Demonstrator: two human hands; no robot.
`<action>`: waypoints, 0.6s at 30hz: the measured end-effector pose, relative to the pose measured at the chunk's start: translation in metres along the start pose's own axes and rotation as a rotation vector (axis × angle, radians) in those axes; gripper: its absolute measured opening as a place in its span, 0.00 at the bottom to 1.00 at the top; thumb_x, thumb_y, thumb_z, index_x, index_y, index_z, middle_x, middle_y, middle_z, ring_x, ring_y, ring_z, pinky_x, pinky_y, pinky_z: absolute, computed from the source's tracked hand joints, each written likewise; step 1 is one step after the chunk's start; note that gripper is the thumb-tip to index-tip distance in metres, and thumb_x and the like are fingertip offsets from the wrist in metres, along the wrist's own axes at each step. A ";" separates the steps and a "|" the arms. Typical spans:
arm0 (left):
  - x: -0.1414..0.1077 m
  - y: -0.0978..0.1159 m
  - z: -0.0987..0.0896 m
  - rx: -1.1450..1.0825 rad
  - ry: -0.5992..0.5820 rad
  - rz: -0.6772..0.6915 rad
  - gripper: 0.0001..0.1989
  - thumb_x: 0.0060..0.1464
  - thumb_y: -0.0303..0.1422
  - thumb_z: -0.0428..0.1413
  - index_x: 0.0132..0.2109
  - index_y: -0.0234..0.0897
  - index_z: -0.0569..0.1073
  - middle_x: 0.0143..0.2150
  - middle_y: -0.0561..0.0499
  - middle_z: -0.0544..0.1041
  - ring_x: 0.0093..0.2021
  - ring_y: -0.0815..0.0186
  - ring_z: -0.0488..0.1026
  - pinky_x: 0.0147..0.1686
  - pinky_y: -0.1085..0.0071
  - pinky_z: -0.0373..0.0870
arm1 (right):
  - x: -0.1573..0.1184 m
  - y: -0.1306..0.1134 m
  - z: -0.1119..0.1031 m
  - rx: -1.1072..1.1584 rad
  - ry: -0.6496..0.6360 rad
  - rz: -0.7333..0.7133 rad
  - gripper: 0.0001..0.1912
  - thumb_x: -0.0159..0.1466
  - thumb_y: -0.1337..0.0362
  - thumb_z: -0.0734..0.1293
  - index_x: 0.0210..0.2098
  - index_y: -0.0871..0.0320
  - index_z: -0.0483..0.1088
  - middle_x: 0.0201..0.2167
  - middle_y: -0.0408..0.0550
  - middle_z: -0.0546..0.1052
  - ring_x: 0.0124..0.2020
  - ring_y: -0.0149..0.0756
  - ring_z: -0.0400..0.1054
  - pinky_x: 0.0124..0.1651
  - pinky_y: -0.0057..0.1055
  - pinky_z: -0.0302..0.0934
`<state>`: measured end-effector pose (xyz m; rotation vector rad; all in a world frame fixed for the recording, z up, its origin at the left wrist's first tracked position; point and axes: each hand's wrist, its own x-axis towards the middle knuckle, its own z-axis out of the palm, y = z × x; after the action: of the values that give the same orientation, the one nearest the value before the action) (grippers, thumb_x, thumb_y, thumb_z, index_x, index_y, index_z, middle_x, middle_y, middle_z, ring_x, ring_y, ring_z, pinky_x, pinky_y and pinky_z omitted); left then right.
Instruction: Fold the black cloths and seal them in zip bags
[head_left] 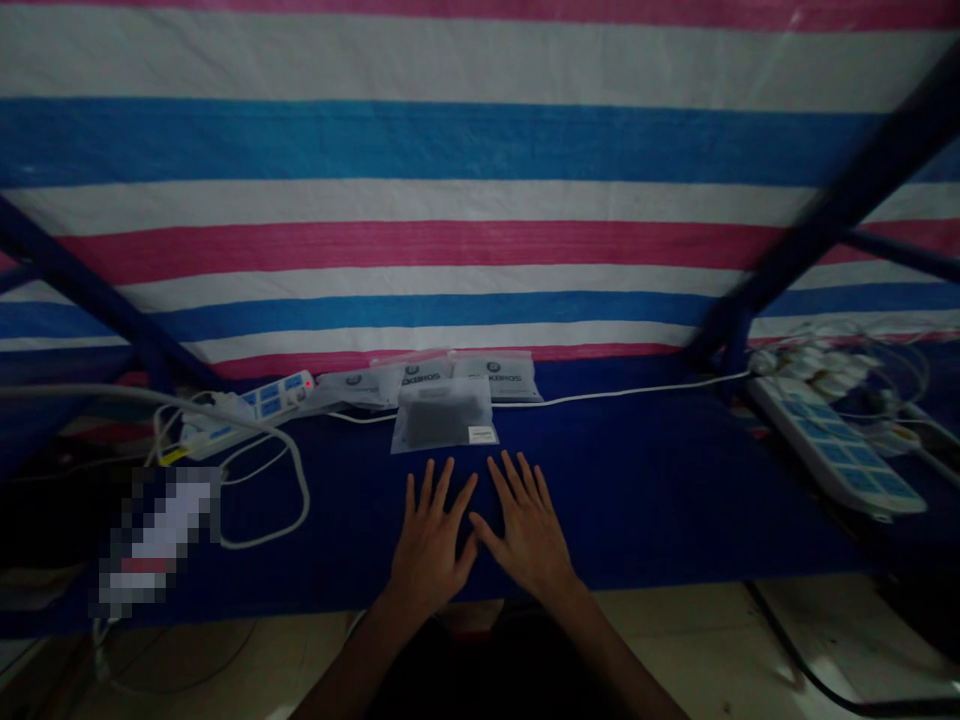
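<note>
My left hand lies palm down on the dark blue shelf, fingers spread, holding nothing. Beside it, my right hand also rests flat with its fingers apart; the two thumbs come close together. Just beyond my fingertips is a frosted plastic bag with a dark flat item inside and a small white label at its lower right corner. Behind that bag, several similar printed bags lie against the striped sheet.
On the left, a power strip with a red light and a looping white cable lie near a pixelated object. At right sits a larger power strip with several plugs. Blue frame bars slant before a striped sheet.
</note>
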<state>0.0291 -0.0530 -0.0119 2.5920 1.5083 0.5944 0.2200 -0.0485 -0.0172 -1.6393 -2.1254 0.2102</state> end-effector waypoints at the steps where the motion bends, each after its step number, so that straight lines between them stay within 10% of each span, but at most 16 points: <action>1: 0.000 -0.001 0.000 -0.003 -0.002 -0.009 0.38 0.64 0.35 0.56 0.77 0.47 0.53 0.79 0.41 0.51 0.78 0.39 0.46 0.70 0.31 0.51 | 0.000 0.000 0.000 0.001 -0.003 0.004 0.42 0.71 0.42 0.61 0.77 0.57 0.50 0.76 0.57 0.56 0.78 0.56 0.43 0.75 0.61 0.44; 11: 0.019 -0.017 -0.009 -0.055 0.020 -0.038 0.30 0.64 0.39 0.56 0.72 0.49 0.63 0.66 0.42 0.72 0.65 0.42 0.66 0.60 0.38 0.65 | 0.009 0.000 -0.006 -0.009 0.027 0.066 0.35 0.71 0.42 0.61 0.70 0.53 0.65 0.71 0.56 0.66 0.72 0.60 0.56 0.68 0.60 0.56; 18: 0.015 -0.017 -0.003 -0.031 0.030 -0.020 0.29 0.64 0.36 0.56 0.70 0.47 0.66 0.69 0.43 0.68 0.70 0.43 0.60 0.70 0.32 0.52 | 0.010 0.001 -0.006 -0.031 0.045 0.052 0.32 0.71 0.45 0.62 0.69 0.53 0.65 0.70 0.56 0.67 0.71 0.59 0.57 0.67 0.59 0.57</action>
<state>0.0203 -0.0320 -0.0092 2.5530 1.5200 0.6517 0.2211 -0.0393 -0.0100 -1.7023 -2.0644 0.1556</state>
